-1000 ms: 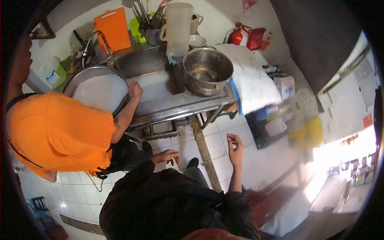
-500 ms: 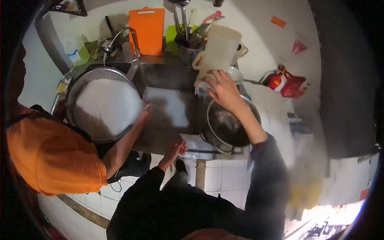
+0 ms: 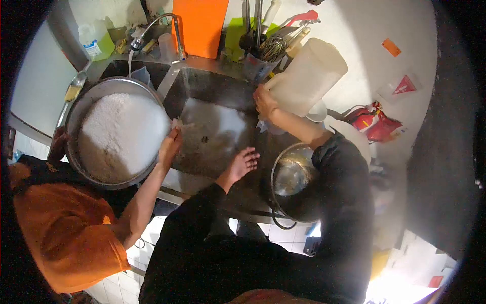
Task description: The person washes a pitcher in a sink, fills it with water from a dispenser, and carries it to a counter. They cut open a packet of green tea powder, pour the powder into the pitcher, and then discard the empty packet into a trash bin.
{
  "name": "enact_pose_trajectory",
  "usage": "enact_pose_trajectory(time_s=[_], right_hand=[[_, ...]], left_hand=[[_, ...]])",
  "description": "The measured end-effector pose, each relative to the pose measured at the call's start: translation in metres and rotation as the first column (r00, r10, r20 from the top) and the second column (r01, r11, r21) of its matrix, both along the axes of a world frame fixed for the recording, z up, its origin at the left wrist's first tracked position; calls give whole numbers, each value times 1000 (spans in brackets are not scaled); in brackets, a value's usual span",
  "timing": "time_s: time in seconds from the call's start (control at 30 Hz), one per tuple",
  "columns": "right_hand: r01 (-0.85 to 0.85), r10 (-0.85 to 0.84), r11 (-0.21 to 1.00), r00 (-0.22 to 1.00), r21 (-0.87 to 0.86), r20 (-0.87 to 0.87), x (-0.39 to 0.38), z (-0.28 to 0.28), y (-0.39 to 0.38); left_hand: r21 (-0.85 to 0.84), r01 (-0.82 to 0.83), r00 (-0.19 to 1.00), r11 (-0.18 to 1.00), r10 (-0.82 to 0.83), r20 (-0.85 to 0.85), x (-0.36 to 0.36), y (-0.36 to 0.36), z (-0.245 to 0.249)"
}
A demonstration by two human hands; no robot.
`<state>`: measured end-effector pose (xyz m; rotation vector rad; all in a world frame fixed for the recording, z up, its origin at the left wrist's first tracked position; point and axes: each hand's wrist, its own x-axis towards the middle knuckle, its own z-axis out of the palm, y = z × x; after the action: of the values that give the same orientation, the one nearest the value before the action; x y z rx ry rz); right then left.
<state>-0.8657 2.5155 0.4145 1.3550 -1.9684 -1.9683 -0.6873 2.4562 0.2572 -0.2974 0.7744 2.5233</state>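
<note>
Two bare hands over the metal sink surface (image 3: pixel 202 65), both in dark sleeves (image 3: pixel 349 192). Nearest, beside the right forearm and partly hidden by a sleeve, a stainless-steel pot (image 3: pixel 291 175). Slightly farther left, the left hand (image 3: pixel 241 164), open, fingers loosely spread, holding nothing, over the front right part of the sink basin (image 3: pixel 210 83). Beyond, past the pot's far side, the right hand (image 3: pixel 265 104), fingers curled at the handle (image 3: pixel 276 81) of a translucent plastic pitcher (image 3: pixel 311 76); firm grip or mere touch, cannot tell. Tilted in view, long axis from just beyond the right wrist up and away to the right, handle side toward the fingers. Right hand clearly nearer, in contact; left hand well apart, with the pitcher forward and to the right of it. Off left, a co-worker's hand (image 3: pixel 170 147) at the rim of a wide metal bowl (image 3: pixel 74 121) of white grain (image 3: pixel 119 137). Farther back, a whisk (image 3: pixel 273 49) in a utensil holder (image 3: pixel 257 69) and an orange cutting board (image 3: pixel 200 28).
</note>
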Motion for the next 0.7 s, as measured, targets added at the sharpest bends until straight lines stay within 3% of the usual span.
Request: enact_pose_trajectory(time_s=[0.07, 0.1, 0.13, 0.17, 0.2, 0.27, 0.3, 0.43, 0.5, 0.53, 0.6, 0.7], right_hand=[[-98, 84, 985, 991, 141, 104, -3, 9, 0], [-106, 90, 984, 990, 141, 111, -7, 9, 3], [-148, 133, 983, 981, 105, 140, -12, 8, 7], [-190, 176, 979, 970, 70, 167, -17, 6, 12], [-200, 186, 977, 967, 72, 173, -24, 0, 21], [-422, 426, 904, 880, -67, 210, -38, -8, 37], [-427, 430, 902, 877, -61, 217, -39, -9, 37], [-339, 345, 938, 896, -73, 278, -42, -3, 43], [-331, 334, 941, 891, -64, 306, -45, 1, 46], [-334, 349, 937, 884, -104, 311, -48, 2, 46], [-336, 363, 931, 877, -141, 315, -49, 9, 48], [-332, 347, 938, 894, -102, 283, -44, 36, 47]], left_hand=[[120, -166, 968, 979, 138, 210, -27, 1, 13], [119, -173, 965, 978, 145, 216, -43, 2, 15], [280, -248, 926, 927, 142, 350, -60, 4, 15], [421, -337, 873, 842, 113, 474, -76, 6, 14], [421, -348, 869, 837, 120, 479, -89, 8, 14], [543, -356, 796, 761, -58, 602, -113, 14, 12], [678, -278, 860, 680, -139, 491, -118, 15, 9], [642, -289, 916, 710, 10, 402, -134, 38, 6], [488, -532, 789, 693, 196, 582, -140, 45, 10], [490, -531, 790, 691, 194, 582, -144, 46, 1], [706, -442, 849, 553, 4, 528, -150, 42, -16], [702, -418, 854, 576, -15, 520, -149, 35, 4]])
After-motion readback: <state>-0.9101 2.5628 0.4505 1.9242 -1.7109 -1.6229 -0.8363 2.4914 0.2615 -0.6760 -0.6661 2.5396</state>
